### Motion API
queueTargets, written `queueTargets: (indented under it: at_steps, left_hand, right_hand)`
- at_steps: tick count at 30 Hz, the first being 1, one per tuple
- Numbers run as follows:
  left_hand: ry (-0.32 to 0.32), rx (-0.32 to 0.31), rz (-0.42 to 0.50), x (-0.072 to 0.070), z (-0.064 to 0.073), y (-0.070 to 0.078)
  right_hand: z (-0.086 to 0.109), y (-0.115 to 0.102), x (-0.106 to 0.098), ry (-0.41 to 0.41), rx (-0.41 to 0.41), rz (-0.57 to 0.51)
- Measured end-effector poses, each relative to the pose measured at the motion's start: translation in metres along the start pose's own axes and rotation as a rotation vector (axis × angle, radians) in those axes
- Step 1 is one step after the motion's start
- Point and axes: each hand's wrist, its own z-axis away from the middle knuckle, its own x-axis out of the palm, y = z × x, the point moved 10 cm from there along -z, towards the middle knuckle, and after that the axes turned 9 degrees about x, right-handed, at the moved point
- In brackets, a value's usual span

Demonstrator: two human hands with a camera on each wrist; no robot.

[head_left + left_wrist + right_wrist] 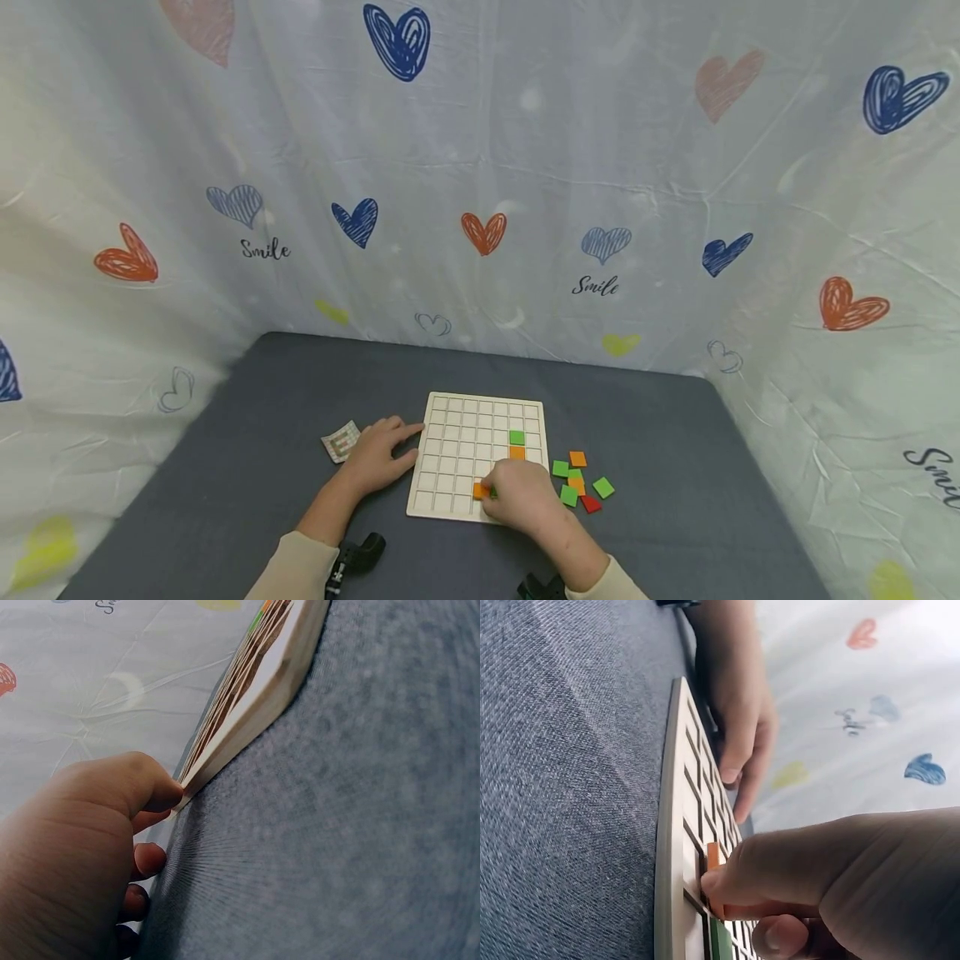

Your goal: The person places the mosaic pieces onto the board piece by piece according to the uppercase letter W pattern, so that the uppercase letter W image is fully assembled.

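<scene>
Right wrist view showed me fingers (757, 874) of the right hand (521, 492) pinching an orange tile (713, 853) over the gridded board (451, 448); the left hand (378, 457), thumb and forefinger apart, touched its left edge. Loose tiles (576, 486) lay rightward on the table (660, 475).

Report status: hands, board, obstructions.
Left hand touching left edge of grid board. Right hand on orange tile near board's front edge. Loose tiles to right, nothing visibly blocking.

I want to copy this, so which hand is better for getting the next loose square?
Probably the right hand: it's nearer the loose squares right of the board, though it's touching an orange square. The left hand is at the board's left edge, farther from them.
</scene>
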Motion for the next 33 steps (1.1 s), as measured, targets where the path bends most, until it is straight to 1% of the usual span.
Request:
queueTargets:
  at_steps: [3,6,9,12,16,18,22,26,29,33]
  left_hand:
    - [0.013,0.008,-0.001,-0.001,0.000,0.001]
    - [0.045,0.030,-0.009,-0.003,0.000,0.003]
    - [0.074,0.050,-0.016,-0.005,0.001,0.005]
    - [0.080,0.053,-0.014,-0.005,0.001,0.005]
    - [0.061,0.043,-0.013,-0.003,0.000,0.003]
    - [0.046,0.031,-0.013,-0.002,0.000,0.002]
    - [0.017,0.013,-0.018,0.000,-0.001,0.001]
    - [0.012,0.008,-0.011,-0.001,-0.001,0.001]
    - [0.012,0.007,-0.002,-0.001,-0.001,0.001]
    - [0.007,0.005,-0.008,0.000,-0.001,0.001]
  right_hand:
    - [0.001,-0.002,0.000,0.018,-0.012,0.025]
    - [0.002,-0.003,-0.003,0.045,-0.028,0.039]
    - [0.002,-0.003,-0.004,0.066,-0.030,0.025]
    - [0.000,-0.001,-0.005,0.091,-0.013,-0.007]
    - [-0.001,0.006,-0.006,0.111,0.035,-0.066]
    - [-0.002,0.009,-0.006,0.105,0.050,-0.091]
    - [-0.002,0.011,-0.008,0.067,0.045,-0.126]
    - [-0.001,0.018,-0.016,0.049,0.035,-0.175]
    - [-0.001,0.030,-0.025,0.062,0.062,-0.191]
    - [-0.001,0.055,-0.034,0.078,0.157,-0.201]
